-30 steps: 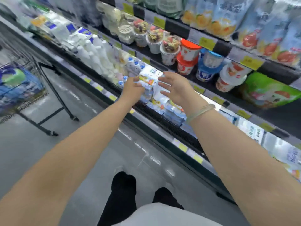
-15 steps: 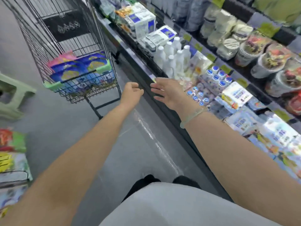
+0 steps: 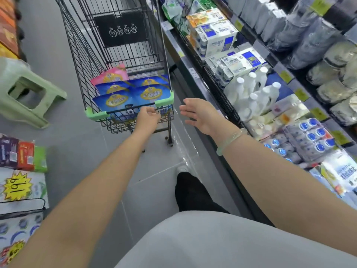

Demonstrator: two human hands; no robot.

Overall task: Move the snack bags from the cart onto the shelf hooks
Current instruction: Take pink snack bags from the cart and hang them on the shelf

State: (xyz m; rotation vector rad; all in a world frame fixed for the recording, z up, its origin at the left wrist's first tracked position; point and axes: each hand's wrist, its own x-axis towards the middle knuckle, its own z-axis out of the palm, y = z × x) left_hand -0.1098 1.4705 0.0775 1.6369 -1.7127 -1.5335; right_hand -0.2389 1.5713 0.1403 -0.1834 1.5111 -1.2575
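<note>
Grey aisle, cart (image 3: 96,114) by shelf (image 3: 193,60) | left hand (image 3: 147,118) curled at rim, grip unclear — right hand (image 3: 197,115) spread | risk: cart may roll, snack bags (image 3: 116,101) slip.

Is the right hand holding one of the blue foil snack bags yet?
No, the right hand is open and empty beside the black wire cart, where the blue foil snack bags lie.

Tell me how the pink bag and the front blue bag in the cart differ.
The pink bag is pink; the front blue bag is blue. The pink bag lies farther back in the cart; the front blue bag sits nearest the near rim. The pink bag's lower edge is overlapped by other blue bags, while the front blue bag lies on top. Both show a yellow logo.
</note>
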